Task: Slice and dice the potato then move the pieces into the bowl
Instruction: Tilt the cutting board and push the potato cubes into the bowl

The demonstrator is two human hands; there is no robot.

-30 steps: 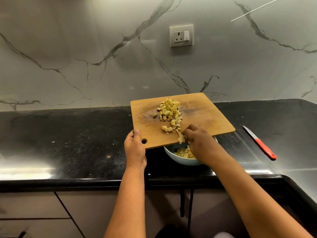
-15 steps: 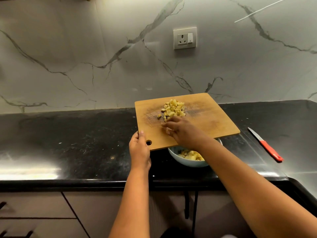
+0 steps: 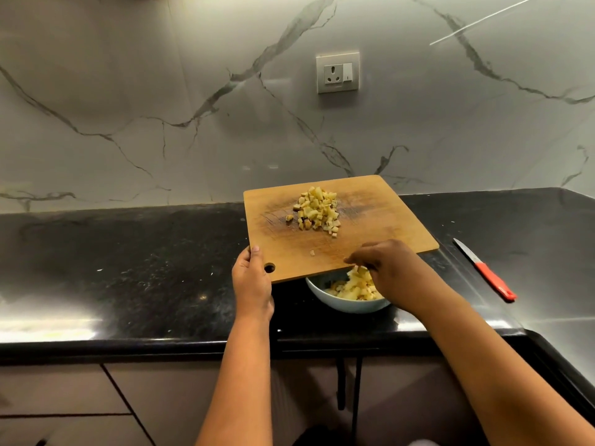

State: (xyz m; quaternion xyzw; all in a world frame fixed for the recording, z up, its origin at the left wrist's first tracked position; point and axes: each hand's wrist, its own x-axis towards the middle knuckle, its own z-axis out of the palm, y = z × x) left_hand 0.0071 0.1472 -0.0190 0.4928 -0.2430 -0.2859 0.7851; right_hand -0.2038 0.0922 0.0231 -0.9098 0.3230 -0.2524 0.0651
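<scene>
My left hand [image 3: 251, 278] grips the near left corner of a wooden cutting board [image 3: 370, 226], held tilted above a pale bowl [image 3: 325, 294] on the black counter. A heap of diced potato [image 3: 317, 212] lies on the board's far middle, and one small bit [image 3: 311, 252] sits lower down. My right hand [image 3: 391, 268] is at the board's near edge over the bowl, fingers curled downward, with potato pieces [image 3: 359, 275] dropping from under them onto the diced potato in the bowl [image 3: 352, 291]. The board hides the bowl's far half.
A knife with a red handle [image 3: 486, 272] lies on the counter to the right. A wall socket [image 3: 337, 73] is set in the marble backsplash. The counter's front edge [image 3: 161, 346] runs below my arms, with cabinet fronts underneath.
My right hand went up the board to the potato heap, then swept back to the near edge, pushing pieces off into the bowl. The heap on the board is smaller.
</scene>
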